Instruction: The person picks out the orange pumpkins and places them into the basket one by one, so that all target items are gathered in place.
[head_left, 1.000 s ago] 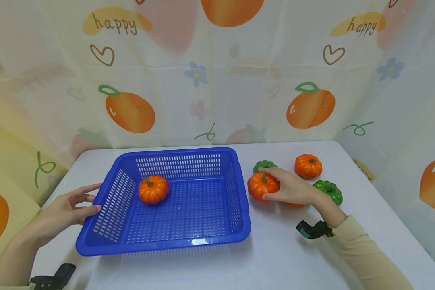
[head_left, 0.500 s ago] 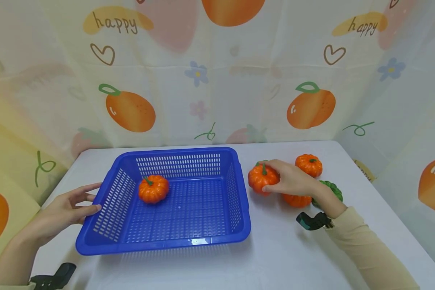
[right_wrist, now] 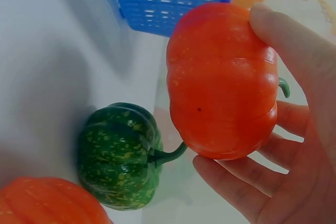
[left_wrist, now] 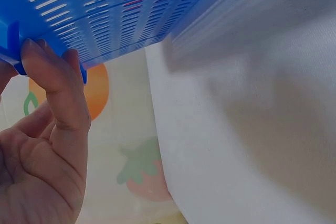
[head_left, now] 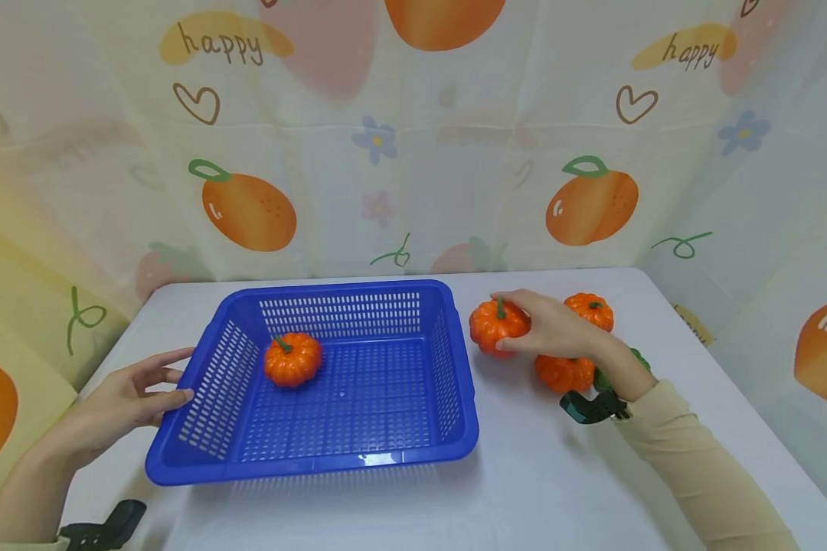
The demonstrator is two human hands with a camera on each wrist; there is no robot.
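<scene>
A blue plastic basket (head_left: pixel 344 398) stands on the table with one small orange pumpkin (head_left: pixel 292 360) inside, toward its left. My left hand (head_left: pixel 120 402) grips the basket's left rim; in the left wrist view its fingers (left_wrist: pixel 63 87) curl at the rim. My right hand (head_left: pixel 558 329) holds another orange pumpkin (head_left: pixel 492 329) between thumb and fingers, just right of the basket. The right wrist view shows this held pumpkin (right_wrist: pixel 220 82) above the table, apart from a green pumpkin (right_wrist: pixel 121 156). That green one is hidden behind the right hand's pumpkin in the head view.
Right of the basket lie an orange pumpkin (head_left: pixel 563 373) below my right hand, another orange pumpkin (head_left: pixel 590 310) farther back, and a green pumpkin (head_left: pixel 601 380) mostly covered by my forearm. A patterned curtain (head_left: pixel 413 191) hangs behind the white table (head_left: pixel 510 490).
My right hand has risen with the orange pumpkin, higher in the head view, and it now covers the green pumpkin behind. More of the orange pumpkin beneath shows. The left hand has stayed still.
</scene>
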